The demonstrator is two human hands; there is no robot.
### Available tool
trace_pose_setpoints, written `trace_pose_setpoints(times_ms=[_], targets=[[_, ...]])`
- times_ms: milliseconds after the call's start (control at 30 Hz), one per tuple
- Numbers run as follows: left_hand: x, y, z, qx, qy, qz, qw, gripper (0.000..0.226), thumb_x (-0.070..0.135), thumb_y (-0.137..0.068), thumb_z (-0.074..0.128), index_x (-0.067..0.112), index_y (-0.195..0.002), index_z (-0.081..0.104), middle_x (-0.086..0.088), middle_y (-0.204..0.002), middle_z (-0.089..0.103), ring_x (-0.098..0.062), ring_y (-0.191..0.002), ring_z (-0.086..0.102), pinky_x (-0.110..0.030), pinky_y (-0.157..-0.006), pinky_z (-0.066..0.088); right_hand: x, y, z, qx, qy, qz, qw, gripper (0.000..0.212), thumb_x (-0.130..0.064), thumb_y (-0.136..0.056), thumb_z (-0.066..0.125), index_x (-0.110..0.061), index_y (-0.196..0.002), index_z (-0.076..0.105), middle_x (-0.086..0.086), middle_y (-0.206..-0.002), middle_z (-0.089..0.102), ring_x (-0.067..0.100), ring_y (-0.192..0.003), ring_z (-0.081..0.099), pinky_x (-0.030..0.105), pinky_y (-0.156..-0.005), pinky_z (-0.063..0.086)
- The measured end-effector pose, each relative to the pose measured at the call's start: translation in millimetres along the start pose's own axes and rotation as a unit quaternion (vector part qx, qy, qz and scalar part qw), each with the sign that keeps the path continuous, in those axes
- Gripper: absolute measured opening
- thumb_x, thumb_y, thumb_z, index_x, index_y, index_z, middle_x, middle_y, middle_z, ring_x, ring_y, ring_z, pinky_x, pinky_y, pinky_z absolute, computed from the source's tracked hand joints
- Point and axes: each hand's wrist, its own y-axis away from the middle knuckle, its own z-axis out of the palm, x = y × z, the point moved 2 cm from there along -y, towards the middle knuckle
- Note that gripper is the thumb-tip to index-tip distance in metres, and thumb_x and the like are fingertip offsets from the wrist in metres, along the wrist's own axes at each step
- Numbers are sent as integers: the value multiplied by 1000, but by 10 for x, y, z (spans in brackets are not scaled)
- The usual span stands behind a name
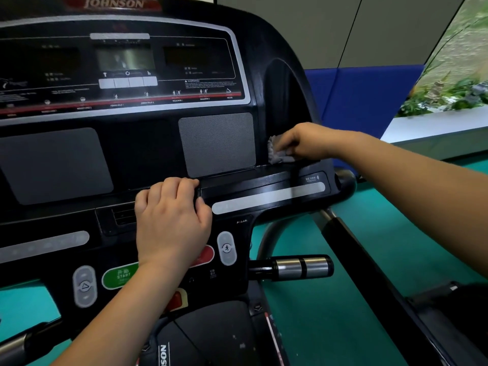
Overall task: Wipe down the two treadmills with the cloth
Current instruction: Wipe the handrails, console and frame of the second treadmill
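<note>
Crumpled grey cloth (279,152), centre-right of frame: right hand (307,142) clamps it against black treadmill console (284,85); left hand (170,220) curled on ledge, lower left, farther.

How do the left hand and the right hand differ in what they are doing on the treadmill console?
The right hand holds the grey cloth against the console's right side, beside the speaker grille; the left hand holds nothing. The left hand lies over the console ledge near the middle, fingers curled on its edge, while the right hand reaches farther and higher. Both touch the same treadmill console.
</note>
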Motion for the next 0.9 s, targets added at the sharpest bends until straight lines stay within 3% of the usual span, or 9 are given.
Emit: trace_pose_setpoints(times_ms=[100, 200, 267, 333, 367, 467, 600, 733, 900], targets=[[2, -5, 3, 3, 1, 0, 1000, 37, 33, -85, 40, 19, -112, 61, -1, -106, 61, -25, -100, 53, -43, -92, 34, -9, -15, 22, -1, -32, -11, 999, 30, -6, -91, 60, -24, -113, 71, -13, -112, 66, 5, -101, 57, 13, -82, 38], [1, -10, 7, -1, -1, 0, 1000, 37, 34, -85, 40, 19, -112, 61, -1, -106, 61, -25, -100, 53, -42, -92, 33, -66, -22, -8, 20, 59, -22, 998, 24, -7, -91, 59, -13, -111, 71, -22, -82, 57, 5, -75, 53, 6, -67, 32], [-4, -7, 6, -4, -1, 1, 1000, 37, 34, -86, 40, 19, -113, 60, -1, -106, 61, -25, -101, 53, -42, -92, 33, -144, -15, 1, -1, 142, -13, 990, 27, -10, -94, 55, -9, -119, 65, -13, -88, 61, 7, -75, 58, 1, -64, 32], [-12, -2, 3, -1, 0, 2, 1000, 36, 34, -85, 41, 19, -113, 60, 0, -106, 61, -25, -100, 53, -42, -92, 33, -223, -35, 26, -9, 210, 50, 976, 32, -20, -98, 48, -12, -126, 61, -2, -112, 66, 17, -95, 63, 13, -71, 39], [-13, -1, 3, -1, 1, 3, 1000, 36, 34, -85, 41, 19, -113, 61, -1, -106, 61, -25, -100, 53, -42, -92, 33, -251, -47, 29, -11, 234, 77, 969, 32, -21, -98, 46, -11, -122, 63, 1, -103, 66, 20, -86, 62, 19, -65, 40], [-11, -6, -1, 0, 2, 2, 1000, 36, 34, -85, 42, 20, -112, 60, 0, -106, 61, -25, -100, 53, -41, -92, 33, -238, -68, -31, -22, 177, 116, 977, 33, -13, -94, 49, -10, -126, 60, 2, -92, 59, 18, -73, 49, 23, -56, 34], [-6, -10, 9, 1, 2, 1, 1000, 36, 33, -85, 41, 19, -111, 61, -1, -105, 60, -25, -99, 53, -42, -92, 33, -94, 11, 19, -10, 16, 23, 1000, 38, -6, -90, 58, -21, -125, 63, -2, -122, 60, 13, -103, 53, 18, -82, 36], [-1, -1, 3, 0, -1, -1, 1000, 36, 33, -85, 40, 19, -112, 61, -1, -105, 60, -25, -100, 52, -42, -92, 33, -9, 33, 147, 21, -94, 8, 995, 45, 8, -86, 50, -27, -107, 69, -3, -124, 62, 16, -116, 55, 30, -102, 42], [5, -5, 6, 0, -1, -4, 1000, 37, 33, -85, 39, 18, -111, 60, -2, -106, 60, -25, -100, 52, -42, -92, 32, -192, 159, 241, 45, -40, -19, 998, 42, 3, -88, 46, -28, -111, 64, -5, -113, 49, 21, -107, 52, 26, -86, 38]])
